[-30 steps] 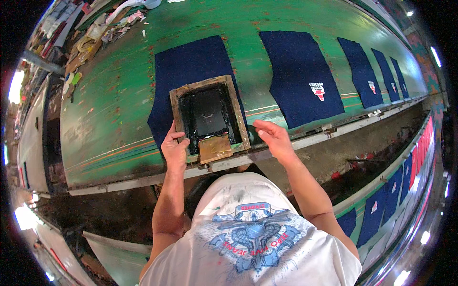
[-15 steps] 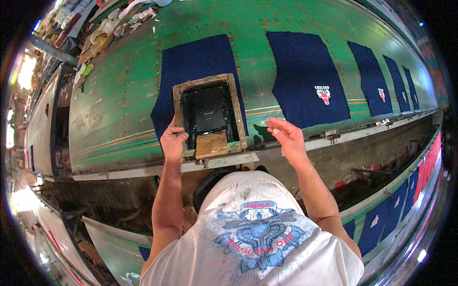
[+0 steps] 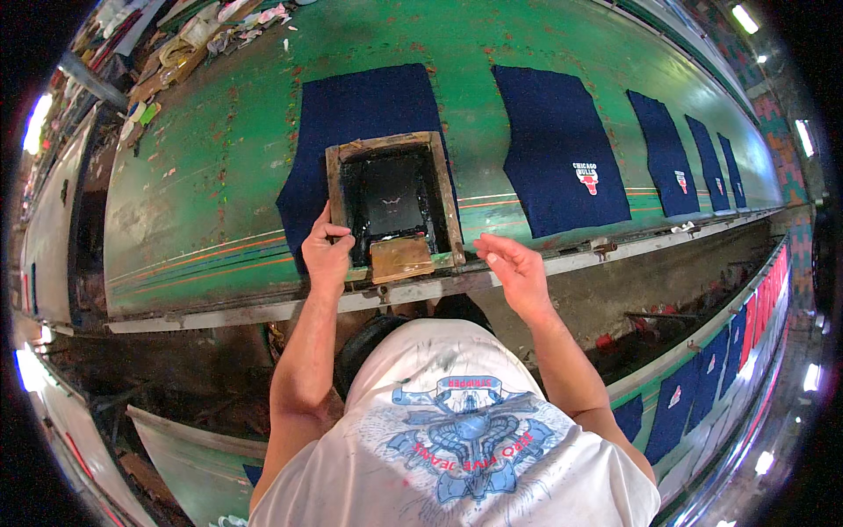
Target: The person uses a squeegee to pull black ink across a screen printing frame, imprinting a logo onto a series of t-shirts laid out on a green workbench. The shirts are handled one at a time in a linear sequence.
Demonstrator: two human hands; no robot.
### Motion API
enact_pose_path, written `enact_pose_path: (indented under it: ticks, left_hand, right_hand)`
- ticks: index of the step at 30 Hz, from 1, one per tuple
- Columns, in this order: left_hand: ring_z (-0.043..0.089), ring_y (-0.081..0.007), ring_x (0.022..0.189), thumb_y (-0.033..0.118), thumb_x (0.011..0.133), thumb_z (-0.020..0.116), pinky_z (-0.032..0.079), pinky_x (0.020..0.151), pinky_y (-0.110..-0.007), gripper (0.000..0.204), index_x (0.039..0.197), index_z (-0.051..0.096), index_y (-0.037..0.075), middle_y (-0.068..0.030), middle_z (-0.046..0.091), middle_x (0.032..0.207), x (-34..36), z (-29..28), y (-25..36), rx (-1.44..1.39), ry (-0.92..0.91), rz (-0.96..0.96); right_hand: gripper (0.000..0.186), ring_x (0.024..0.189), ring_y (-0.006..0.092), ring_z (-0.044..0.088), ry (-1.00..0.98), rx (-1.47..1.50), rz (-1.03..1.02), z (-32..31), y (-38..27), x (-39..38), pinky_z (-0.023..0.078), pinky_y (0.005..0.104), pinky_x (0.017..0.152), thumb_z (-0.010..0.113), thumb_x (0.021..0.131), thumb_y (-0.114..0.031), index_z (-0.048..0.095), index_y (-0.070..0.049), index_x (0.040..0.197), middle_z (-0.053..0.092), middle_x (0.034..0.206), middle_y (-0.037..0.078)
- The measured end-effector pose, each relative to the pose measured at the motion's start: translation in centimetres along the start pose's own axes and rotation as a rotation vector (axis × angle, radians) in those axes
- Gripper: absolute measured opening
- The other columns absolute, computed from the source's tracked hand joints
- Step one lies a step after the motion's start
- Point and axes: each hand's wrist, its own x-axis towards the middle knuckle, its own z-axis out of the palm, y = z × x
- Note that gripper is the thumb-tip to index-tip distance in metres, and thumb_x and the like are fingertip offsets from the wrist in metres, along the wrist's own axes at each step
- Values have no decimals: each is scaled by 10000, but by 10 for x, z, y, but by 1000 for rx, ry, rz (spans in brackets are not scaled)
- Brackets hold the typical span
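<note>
A wooden screen frame (image 3: 439, 173) with a black, ink-smeared inside lies on a navy fabric panel (image 3: 364, 105), over its lower part at the table's near edge. A brown board (image 3: 399, 258) sits across the frame's near end. My left hand (image 3: 328, 255) grips the frame's left side near the front corner, fingers curled on the wood. Just right of the front right corner, my right hand (image 3: 518, 270) is raised with fingers loosely apart and slightly bent, holding nothing.
The long green table (image 3: 211, 132) carries more navy panels (image 3: 553, 123) with printed red-and-white logos to the right. A metal rail (image 3: 562, 262) runs along its near edge. Scraps (image 3: 202, 35) lie at the far left. Behind me a second table (image 3: 637, 386) holds navy and red pieces.
The frame stays on the same panel with my left hand on it. My right hand has shifted slightly, coming back nearer the frame's corner since half a second ago; the view has shifted a little.
</note>
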Motion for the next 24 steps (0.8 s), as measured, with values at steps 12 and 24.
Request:
enact_pose_path:
  ticks: [12,24]
  left_hand:
    - [575,-290,1492,-121,814,748,515,1027,-337,117,835,724,-8,-275,516,1679,-1,1,4,64,9,21]
    - [529,-342,1542,-138,788,740,404,1217,-389,152,823,706,6,-294,509,1674,-1,1,6,9,3,16]
  right_hand:
    - [317,1156,298,752,-9,-361,-244,40,-28,-2,568,405,1042,677,1022,-12,766,-22,1326,797,1222,171]
    - [118,1078,351,756,-132,-458,-460,58,-46,15,589,455,975,793,929,-18,785,-44,1044,807,1167,147]
